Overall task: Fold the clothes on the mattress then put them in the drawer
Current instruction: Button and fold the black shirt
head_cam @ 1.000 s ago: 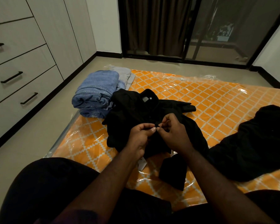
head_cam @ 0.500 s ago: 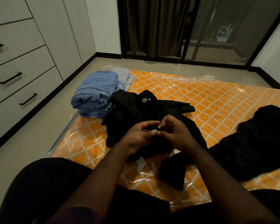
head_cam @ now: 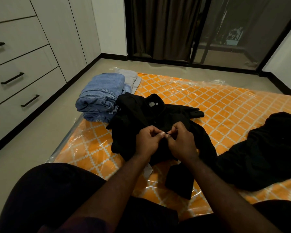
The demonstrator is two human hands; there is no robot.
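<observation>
The left hand [head_cam: 147,140] and right hand [head_cam: 183,142] meet, fingers curled, each pinching the front edge of the black shirt [head_cam: 133,113] (probably at a button). The shirt lies directly beneath them on the mattress [head_cam: 225,106], collar pointing away, equally near both.

Home bedroom: plastic-wrapped orange mattress [head_cam: 208,105] on floor at centre, built-in wardrobe drawers [head_cam: 18,78] at left, curtained sliding glass door [head_cam: 200,31] along top.
</observation>
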